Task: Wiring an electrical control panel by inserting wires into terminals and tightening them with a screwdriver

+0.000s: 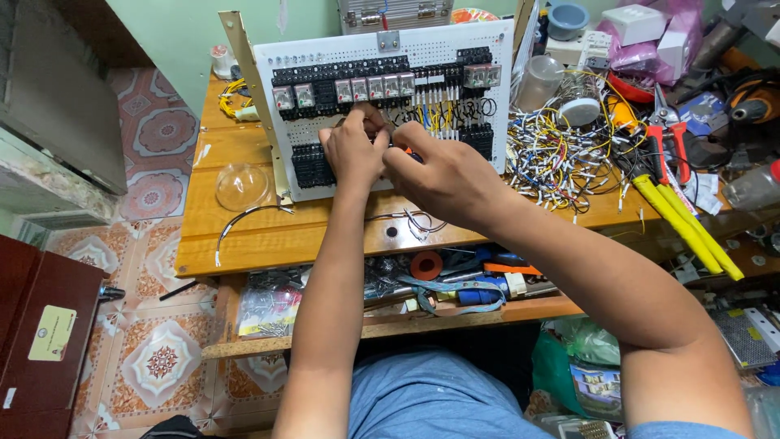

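**Ana:** Head view first, and it is the only one. Where do the hands sit?

**Ben:** Both are on the white perforated panel (pixel 487 106), which stands tilted up on the wooden bench (pixel 244 236). The left hand (pixel 351 150) has its fingers curled narrow, pinched at the wiring just below the row of clear relays (pixel 345 89). What they pinch is hidden by the fingers themselves.

**Ana:** And the right hand?

**Ben:** The right hand (pixel 443 175) is closed around a small tool with an orange handle (pixel 410 152); only a sliver shows past the thumb. Its long axis runs from the palm up and left, toward the left fingertips, tip touching or just short of them; I cannot tell which.

**Ana:** So which hand is nearer the work point?

**Ben:** The left, whose fingertips are on it. The black terminal blocks (pixel 309 167) lie just left of those fingers. The loose wire pile (pixel 552 162) and yellow-handled cutters (pixel 682 219) lie well off right of the right hand.
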